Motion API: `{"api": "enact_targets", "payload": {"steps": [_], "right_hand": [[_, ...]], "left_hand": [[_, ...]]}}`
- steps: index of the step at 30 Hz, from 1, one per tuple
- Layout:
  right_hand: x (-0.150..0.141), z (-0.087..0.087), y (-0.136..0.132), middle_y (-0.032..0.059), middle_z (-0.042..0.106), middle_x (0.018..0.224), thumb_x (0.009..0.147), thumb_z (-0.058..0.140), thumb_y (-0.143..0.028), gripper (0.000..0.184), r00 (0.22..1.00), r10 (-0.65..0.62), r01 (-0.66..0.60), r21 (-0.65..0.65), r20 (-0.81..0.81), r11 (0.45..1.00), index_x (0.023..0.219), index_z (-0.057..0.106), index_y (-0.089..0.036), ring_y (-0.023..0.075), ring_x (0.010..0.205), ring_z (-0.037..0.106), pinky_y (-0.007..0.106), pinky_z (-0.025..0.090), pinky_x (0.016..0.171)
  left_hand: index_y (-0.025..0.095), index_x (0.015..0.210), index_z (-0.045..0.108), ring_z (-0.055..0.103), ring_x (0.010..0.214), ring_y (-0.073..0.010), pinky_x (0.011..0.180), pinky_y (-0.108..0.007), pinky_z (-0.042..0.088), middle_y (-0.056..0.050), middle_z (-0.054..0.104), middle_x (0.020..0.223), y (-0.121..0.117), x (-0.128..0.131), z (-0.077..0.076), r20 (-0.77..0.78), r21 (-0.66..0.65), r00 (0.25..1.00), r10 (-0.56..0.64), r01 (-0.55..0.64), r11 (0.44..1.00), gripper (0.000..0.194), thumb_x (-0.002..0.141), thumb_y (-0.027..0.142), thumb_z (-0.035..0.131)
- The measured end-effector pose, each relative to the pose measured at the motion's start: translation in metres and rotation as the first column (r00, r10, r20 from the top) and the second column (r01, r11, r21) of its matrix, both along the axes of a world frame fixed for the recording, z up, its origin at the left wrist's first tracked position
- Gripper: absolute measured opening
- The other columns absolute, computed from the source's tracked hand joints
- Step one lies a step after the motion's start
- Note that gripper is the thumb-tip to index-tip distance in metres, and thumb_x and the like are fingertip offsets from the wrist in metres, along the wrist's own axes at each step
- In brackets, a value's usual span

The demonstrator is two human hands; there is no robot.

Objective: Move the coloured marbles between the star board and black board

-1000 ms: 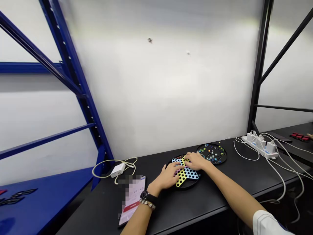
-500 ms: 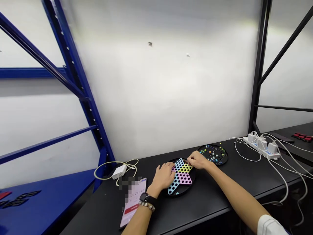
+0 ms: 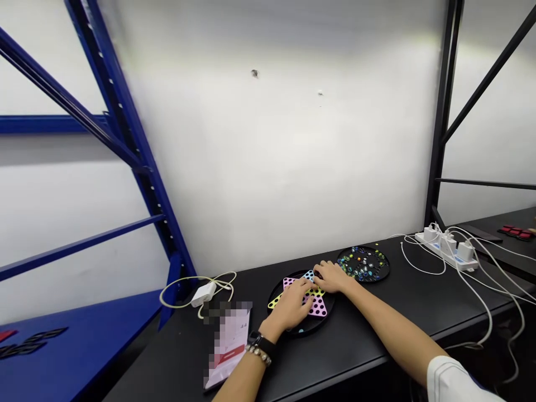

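Observation:
A round black game board (image 3: 280, 288) with a pastel star of holes in pink, yellow and blue lies on the black table. My left hand (image 3: 292, 308) rests flat on the star, fingers stretched out. My right hand (image 3: 330, 277) lies on the board's far right edge with fingers bent down onto it; whether it holds anything is hidden. A second round black tray (image 3: 363, 262) with several coloured marbles sits just to the right, close to my right hand.
A phone (image 3: 229, 341) lies left of my left wrist. A white charger with a coiled cable (image 3: 201, 291) sits behind it. A power strip (image 3: 445, 248) with trailing white cables is at the right. Blue shelving (image 3: 125, 145) stands at the left, black racking (image 3: 439, 123) at the right.
The star board has been turned round under my hands: the yellow arm went from the front to the left side. My left hand moved onto the star's middle.

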State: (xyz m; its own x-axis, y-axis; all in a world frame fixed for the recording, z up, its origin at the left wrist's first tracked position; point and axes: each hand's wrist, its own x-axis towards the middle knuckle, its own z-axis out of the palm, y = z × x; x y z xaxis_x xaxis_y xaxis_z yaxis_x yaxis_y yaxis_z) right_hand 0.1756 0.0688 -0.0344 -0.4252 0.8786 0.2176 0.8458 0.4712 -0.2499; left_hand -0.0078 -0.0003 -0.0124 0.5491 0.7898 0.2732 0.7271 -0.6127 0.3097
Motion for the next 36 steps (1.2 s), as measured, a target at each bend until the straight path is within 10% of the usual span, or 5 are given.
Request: {"api": "enact_targets", "payload": {"steps": [36], "right_hand": [[-0.004,0.007,-0.004,0.0034,0.063,0.094,0.094,0.044,-0.028,0.028,0.992,0.107,-0.112,0.087,0.067,0.99,0.078,0.065,-0.019,0.0144,0.079,0.055,0.026,0.033,0.067]], "left_hand": [[0.024,0.095,0.067,0.059,0.1,-0.0203,0.092,-0.035,0.043,-0.003,0.069,0.105,-0.004,0.002,0.013,0.063,-0.007,0.997,0.037,-0.036,0.999,0.031,0.093,0.026,0.037]]}}
